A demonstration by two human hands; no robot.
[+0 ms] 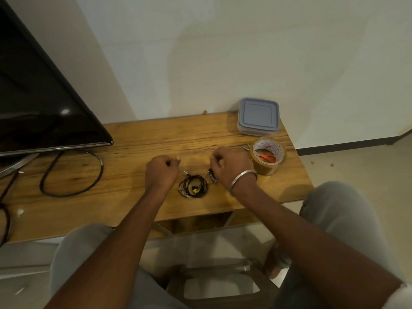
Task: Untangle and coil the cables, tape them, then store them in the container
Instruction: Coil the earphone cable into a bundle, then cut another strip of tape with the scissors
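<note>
While raised over worktop (133, 139), left hand (161, 172): fingers curled; contents cannot be told.
Right hand (231, 166): grips dark cable end (213, 177).
Coiled cable (192, 186): between hands.

Dim, warm, perhaps slightly blurred

We hold our left hand (161, 172) and right hand (231, 167), fingers curled, either side of a coiled black cable bundle (193, 186) on the wooden table (138, 139). Beyond our right hand stand a brown tape roll (265, 169), red-handled scissors (266, 157) inside it, and a lidded grey-blue plastic container (258, 115).
</note>
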